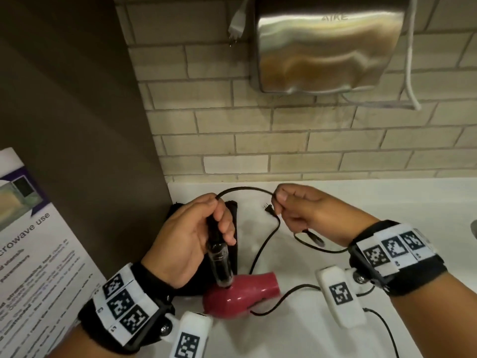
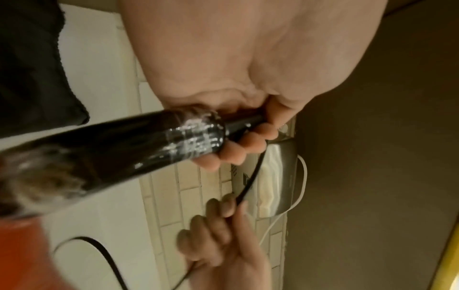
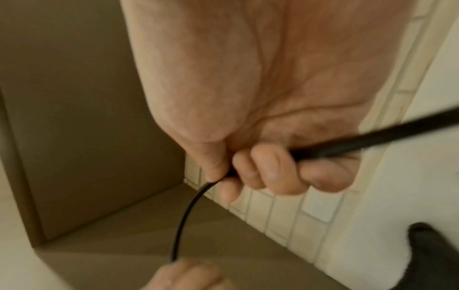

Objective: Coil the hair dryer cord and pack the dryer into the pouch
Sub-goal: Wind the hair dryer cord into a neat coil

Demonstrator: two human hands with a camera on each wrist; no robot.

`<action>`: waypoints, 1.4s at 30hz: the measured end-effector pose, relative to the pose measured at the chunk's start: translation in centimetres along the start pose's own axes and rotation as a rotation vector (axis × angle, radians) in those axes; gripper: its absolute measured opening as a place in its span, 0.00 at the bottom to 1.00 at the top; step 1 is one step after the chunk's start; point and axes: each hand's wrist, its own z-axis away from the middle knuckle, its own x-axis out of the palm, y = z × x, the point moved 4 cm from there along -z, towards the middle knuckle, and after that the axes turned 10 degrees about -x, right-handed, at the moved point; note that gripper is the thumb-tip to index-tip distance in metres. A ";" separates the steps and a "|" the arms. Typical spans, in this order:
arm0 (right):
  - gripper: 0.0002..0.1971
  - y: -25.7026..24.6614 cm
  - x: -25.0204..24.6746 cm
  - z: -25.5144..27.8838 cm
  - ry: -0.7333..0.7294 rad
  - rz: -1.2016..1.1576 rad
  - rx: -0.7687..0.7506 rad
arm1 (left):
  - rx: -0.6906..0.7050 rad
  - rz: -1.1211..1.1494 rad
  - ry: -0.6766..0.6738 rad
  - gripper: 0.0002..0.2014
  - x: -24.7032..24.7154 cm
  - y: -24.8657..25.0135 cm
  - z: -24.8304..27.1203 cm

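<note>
While our left hand (image 1: 191, 236) wraps its grip around the black handle of the red hair dryer (image 1: 242, 293), whose body rests on the white worktop (image 1: 296, 332) just below that grip, our right hand (image 1: 307, 210) pinches the black cord (image 1: 245, 189) between thumb and curled fingers. The cord arcs from the top of the left grip across to the right one, then trails in loose loops over the worktop beneath both hands, its plug (image 1: 268, 208) lying between them. The black pouch (image 1: 232, 210) lies flat behind and under the left grip. A steel hand dryer (image 1: 327, 45) hangs on the tiled wall above.
</note>
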 end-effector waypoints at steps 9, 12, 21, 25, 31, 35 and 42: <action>0.14 -6.3 1.4 -2.4 0.035 0.552 -0.210 | -0.172 -0.022 -0.158 0.16 2.6 1.3 -1.3; 0.13 -4.6 1.0 -2.6 0.078 0.373 -0.160 | -0.334 0.144 -0.304 0.17 2.3 2.1 -1.3; 0.12 1.9 2.0 -0.5 0.041 0.598 -0.152 | -0.369 0.452 -0.555 0.15 1.7 2.8 -1.1; 0.13 0.5 4.6 0.2 -0.079 0.810 -0.210 | -0.241 0.508 -0.425 0.21 1.5 2.0 -1.9; 0.13 -4.8 6.9 0.7 -0.312 1.200 -0.268 | -0.031 0.319 -0.250 0.23 1.6 2.4 -2.3; 0.10 -7.9 6.5 0.6 -0.377 1.279 -0.193 | 0.075 -0.162 -0.047 0.17 2.3 2.1 -2.3; 0.03 -10.4 3.1 -1.5 -0.259 1.007 -0.339 | -0.128 -0.379 -0.015 0.21 3.8 2.2 -1.7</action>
